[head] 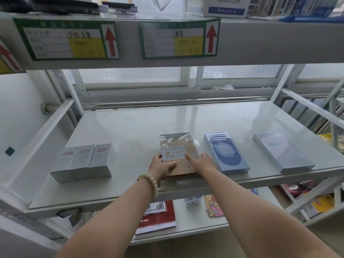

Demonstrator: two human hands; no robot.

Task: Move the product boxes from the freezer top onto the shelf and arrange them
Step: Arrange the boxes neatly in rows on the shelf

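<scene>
A gold collagen box point(176, 146) lies flat near the front middle of the white shelf point(130, 127), on top of another white box whose edge shows at its right. My left hand point(161, 165) grips its near left corner, thumb on top. My right hand point(202, 161) rests on its near right side, fingers on the lid. Three small white boxes point(83, 162) stand side by side at the left. A blue box point(226, 152) and a pale blue-white box point(283, 152) lie flat to the right.
An upper shelf edge carries green and yellow labels with red arrows point(72, 40), and a paper clips carton point(226, 6) sits above. The lower shelf holds a red booklet point(158, 216) and a patterned pouch point(213, 205). Metal frame bars point(307, 108) run at the right.
</scene>
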